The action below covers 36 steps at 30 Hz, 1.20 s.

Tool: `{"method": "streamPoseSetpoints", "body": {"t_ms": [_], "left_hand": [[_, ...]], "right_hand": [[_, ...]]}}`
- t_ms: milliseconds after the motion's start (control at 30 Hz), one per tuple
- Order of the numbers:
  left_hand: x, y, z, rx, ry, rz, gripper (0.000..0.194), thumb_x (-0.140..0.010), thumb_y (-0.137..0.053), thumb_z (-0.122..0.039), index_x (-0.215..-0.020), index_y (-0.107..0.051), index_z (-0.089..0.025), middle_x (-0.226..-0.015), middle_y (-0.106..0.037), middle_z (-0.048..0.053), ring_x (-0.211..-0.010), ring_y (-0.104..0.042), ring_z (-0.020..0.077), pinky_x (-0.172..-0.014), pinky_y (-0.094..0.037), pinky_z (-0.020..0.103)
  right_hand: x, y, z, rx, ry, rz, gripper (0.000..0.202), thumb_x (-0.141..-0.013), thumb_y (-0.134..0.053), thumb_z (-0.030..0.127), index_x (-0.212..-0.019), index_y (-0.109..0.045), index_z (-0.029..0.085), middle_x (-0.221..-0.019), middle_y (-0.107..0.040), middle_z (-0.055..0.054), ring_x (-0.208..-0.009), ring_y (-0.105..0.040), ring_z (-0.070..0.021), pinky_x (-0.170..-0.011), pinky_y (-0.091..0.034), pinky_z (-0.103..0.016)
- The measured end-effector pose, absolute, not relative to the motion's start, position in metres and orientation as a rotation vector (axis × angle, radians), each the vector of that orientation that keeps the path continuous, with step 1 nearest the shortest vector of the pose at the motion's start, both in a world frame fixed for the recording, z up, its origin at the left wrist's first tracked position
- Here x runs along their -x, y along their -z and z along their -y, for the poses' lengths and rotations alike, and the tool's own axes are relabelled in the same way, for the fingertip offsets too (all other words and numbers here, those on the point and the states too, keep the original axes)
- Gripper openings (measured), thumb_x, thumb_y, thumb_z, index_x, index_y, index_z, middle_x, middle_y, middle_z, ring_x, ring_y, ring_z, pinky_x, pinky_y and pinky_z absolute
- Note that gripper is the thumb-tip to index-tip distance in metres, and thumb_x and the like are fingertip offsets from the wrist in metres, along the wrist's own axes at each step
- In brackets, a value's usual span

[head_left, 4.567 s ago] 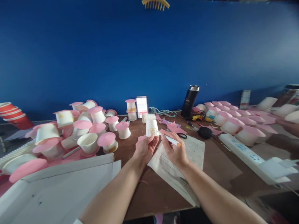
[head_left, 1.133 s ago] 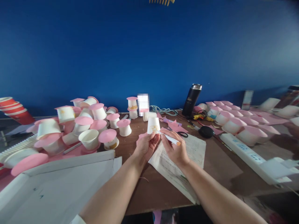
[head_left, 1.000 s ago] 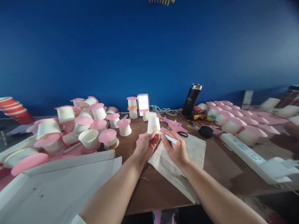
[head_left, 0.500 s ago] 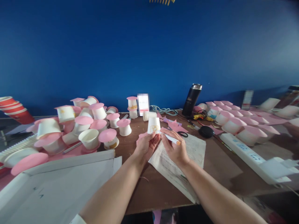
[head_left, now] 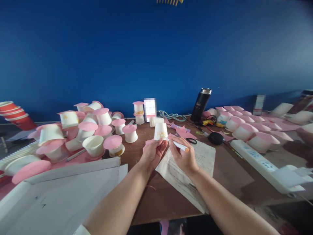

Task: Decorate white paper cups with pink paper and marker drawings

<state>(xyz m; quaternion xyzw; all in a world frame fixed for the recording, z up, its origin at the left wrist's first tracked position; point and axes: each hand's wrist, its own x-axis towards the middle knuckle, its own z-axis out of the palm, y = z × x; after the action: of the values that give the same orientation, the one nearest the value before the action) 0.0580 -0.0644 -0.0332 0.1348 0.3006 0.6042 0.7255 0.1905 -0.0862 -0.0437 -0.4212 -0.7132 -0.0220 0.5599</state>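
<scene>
In the middle of the head view, a white paper cup [head_left: 160, 129] is upside down, with an orange-yellow line drawing on its near side. My left hand [head_left: 153, 152] grips the cup low at its rim, fingers closed. A white marker pen [head_left: 179, 145] with an orange end is pinched in my right hand [head_left: 184, 158]. Its tip reaches the lower part of the cup by my left thumb; the exact contact is too small to make out. Beneath my right hand lies a crumpled printed sheet of paper [head_left: 205, 156].
Paper cups with pink paper discs [head_left: 112, 142] crowd the left, behind a white box lid [head_left: 73, 195]. Pink star cut-outs [head_left: 183, 131] and black-handled scissors [head_left: 191, 141] lie beyond my hands. A black flask [head_left: 201, 105], pink-topped cups [head_left: 244, 131] and a power strip [head_left: 259, 163] stand right.
The cup and both hands have hardly moved. The drawing's lines on the cup look slightly different. Everything else stays put.
</scene>
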Motion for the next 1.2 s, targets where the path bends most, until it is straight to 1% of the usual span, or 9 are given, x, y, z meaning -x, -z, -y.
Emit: {"method": "streamPoseSetpoints", "body": {"t_ms": [267,467,667,900,1100,1200], "left_hand": [[-0.0582,0.0345,0.0638,-0.303,-1.324,-0.653,0.010,-0.077,-0.071,0.003,-0.073,-0.068,-0.006,-0.071,-0.070,0.009,-0.065,-0.068,0.0109,-0.072,-0.060,0.022],[-0.0588,0.0333,0.0661,-0.318,-1.314,-0.632,0.008,-0.076,-0.072,0.003,-0.077,-0.070,-0.005,-0.074,-0.071,0.009,-0.064,-0.068,0.0112,-0.071,-0.059,0.021],[-0.0592,0.0314,0.0667,-0.306,-1.314,-0.651,0.010,-0.077,-0.070,0.004,-0.075,-0.069,-0.006,-0.075,-0.072,0.009,-0.065,-0.069,0.0115,-0.071,-0.059,0.021],[-0.0603,0.0310,0.0662,-0.287,-1.327,-0.674,0.011,-0.078,-0.067,0.004,-0.077,-0.070,-0.007,-0.078,-0.073,0.010,-0.069,-0.069,0.0122,-0.073,-0.058,0.021],[-0.0608,0.0281,0.0672,-0.284,-1.321,-0.685,0.015,-0.080,-0.063,0.005,-0.073,-0.068,-0.008,-0.073,-0.071,0.009,-0.066,-0.069,0.0115,-0.069,-0.059,0.020],[-0.0610,0.0278,0.0676,-0.286,-1.321,-0.685,0.012,-0.077,-0.068,0.005,-0.074,-0.068,-0.007,-0.072,-0.071,0.008,-0.065,-0.068,0.0110,-0.069,-0.059,0.020]], "right_hand": [[-0.1906,0.0433,0.0869,0.990,0.045,1.700,0.017,-0.097,-0.056,0.024,-0.107,-0.070,0.024,-0.101,-0.077,-0.006,-0.098,-0.073,-0.0226,-0.090,-0.059,-0.039],[-0.1901,0.0436,0.0865,0.999,0.046,1.690,0.018,-0.097,-0.056,0.025,-0.107,-0.070,0.024,-0.103,-0.077,-0.007,-0.101,-0.072,-0.0229,-0.092,-0.058,-0.039],[-0.1898,0.0414,0.0882,1.000,0.037,1.674,0.017,-0.097,-0.057,0.026,-0.107,-0.070,0.024,-0.101,-0.077,-0.007,-0.098,-0.072,-0.0230,-0.091,-0.059,-0.040],[-0.1899,0.0406,0.0889,0.988,0.035,1.623,0.018,-0.097,-0.056,0.025,-0.107,-0.070,0.023,-0.105,-0.077,-0.008,-0.097,-0.073,-0.0229,-0.090,-0.059,-0.040],[-0.1896,0.0416,0.0886,0.986,0.017,1.645,0.017,-0.096,-0.057,0.025,-0.107,-0.070,0.024,-0.101,-0.077,-0.007,-0.099,-0.072,-0.0227,-0.091,-0.058,-0.038],[-0.1894,0.0408,0.0889,0.983,0.011,1.642,0.016,-0.096,-0.058,0.025,-0.106,-0.071,0.023,-0.100,-0.077,-0.006,-0.098,-0.072,-0.0225,-0.090,-0.058,-0.038]]}}
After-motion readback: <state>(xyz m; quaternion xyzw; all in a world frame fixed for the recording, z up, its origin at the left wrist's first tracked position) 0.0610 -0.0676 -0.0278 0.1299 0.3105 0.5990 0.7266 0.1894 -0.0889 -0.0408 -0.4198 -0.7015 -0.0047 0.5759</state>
